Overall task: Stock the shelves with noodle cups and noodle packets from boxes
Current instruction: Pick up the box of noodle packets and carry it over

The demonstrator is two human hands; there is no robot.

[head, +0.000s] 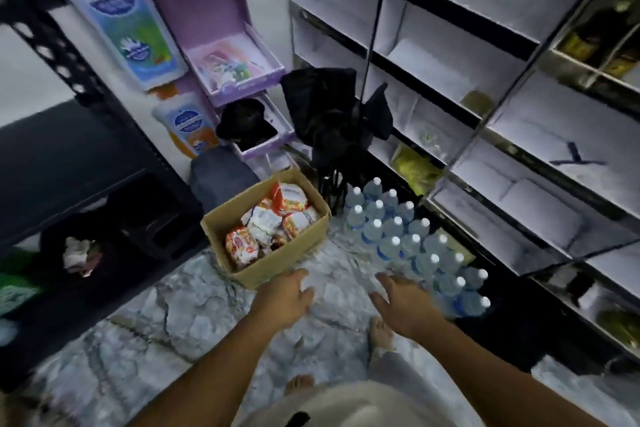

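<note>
Both hands empty, fingers spread: left hand (284, 298) just below cardboard box (266, 225) w/ noodle packets (273, 222); right hand (401, 302) further right.

- The cardboard box (268, 239) sits on the floor (166, 315), with noodle packets (273, 225) in it.
- Water bottles (408, 239) stand just right of it.
- Shelves (519, 135) rise behind and to the right of them.
- Both hands, left (285, 298) and right (403, 303), hover before the box.

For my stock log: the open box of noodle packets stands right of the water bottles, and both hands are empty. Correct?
One error: the head view shows the box left of the water bottles, not right. It holds noodle packets; the left hand and right hand are empty.
</note>
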